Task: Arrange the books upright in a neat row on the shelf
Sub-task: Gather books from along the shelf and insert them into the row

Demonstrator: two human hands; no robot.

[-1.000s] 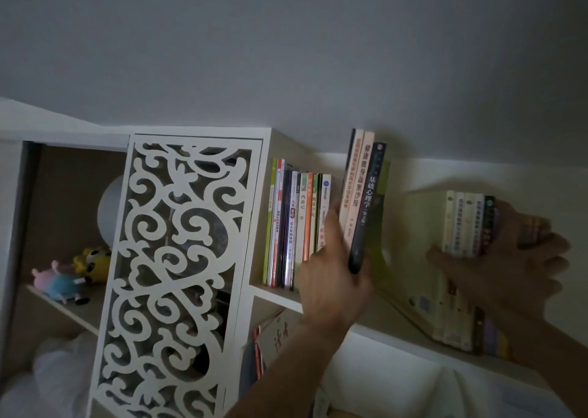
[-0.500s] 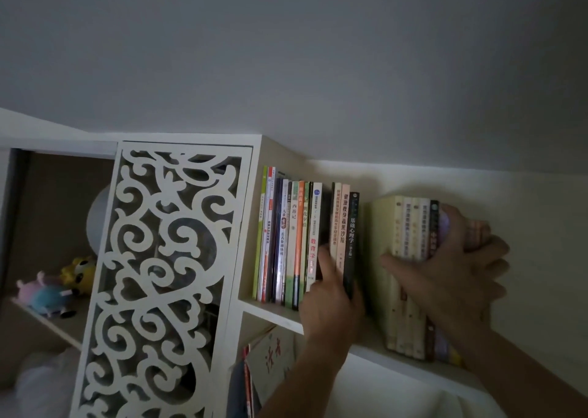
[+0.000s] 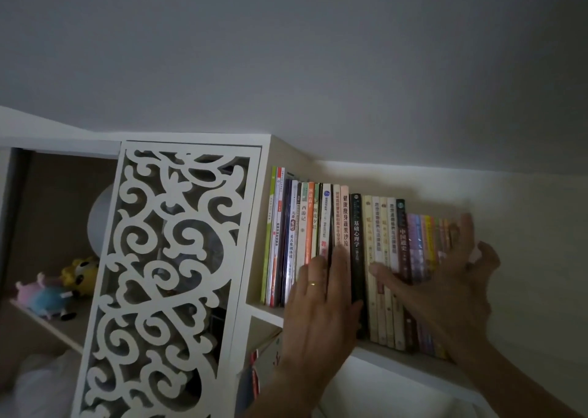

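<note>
Your left hand [image 3: 321, 303] lies flat with straight fingers against the spines of the paperback row [image 3: 346, 258], fingertips reaching up beside the black psychology book [image 3: 357, 258]. Your right hand [image 3: 451, 290] is spread open at the row's far end, thumb laid across the cream spines [image 3: 380, 274] and fingers over the thin coloured booklets [image 3: 426, 252]; the fingertips are blurred, so whether they press or only hover you cannot tell. Neither hand grips anything. The books stand upright between your hands on the white shelf board [image 3: 267, 314], packed spine to spine.

These are light, stiff-enough paperbacks with glossy covers that probably slide easily against one another, and the thin booklets under your right hand will likely flop or fan out if unsupported. Square them by pushing flat on the spines and squeezing inward from the outer book, low near the board. To lift one, pinch the spine at mid-height rather than the top edge.
</note>
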